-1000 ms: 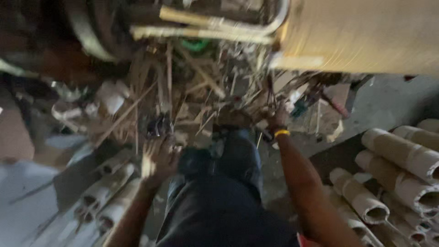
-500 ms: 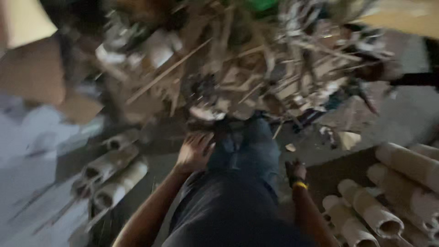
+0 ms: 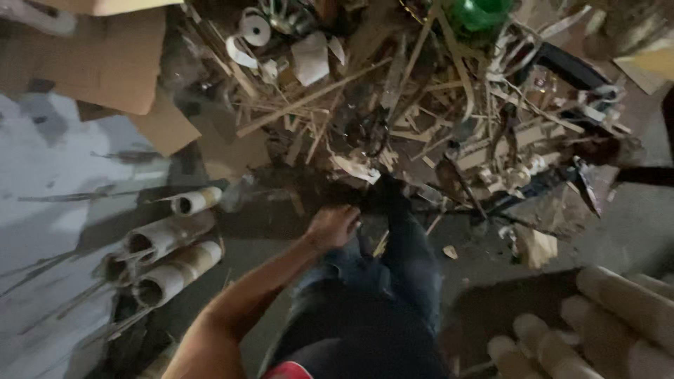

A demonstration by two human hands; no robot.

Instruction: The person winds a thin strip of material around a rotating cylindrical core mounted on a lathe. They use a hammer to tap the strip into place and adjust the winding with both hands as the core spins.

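Note:
My left hand (image 3: 332, 226) hangs low in front of my jeans-clad legs (image 3: 379, 281), fingers loosely curled with nothing visible in them, just short of the near edge of a big scrap heap (image 3: 421, 119) of wooden sticks, strips and paper bits. A dark strip of debris lies on the floor just beyond the fingers. My right hand is out of the picture.
Cardboard tubes (image 3: 165, 256) lie on the floor at the left, more tubes (image 3: 604, 323) at the lower right. Flat cardboard sheets (image 3: 105, 63) lie at the upper left. A green object (image 3: 481, 14) tops the pile, and a paper roll (image 3: 253, 28) sits nearby.
The view has swung left and down the heap. My left hand has stayed low by my knee. My right hand with its yellow wristband has dropped out of view.

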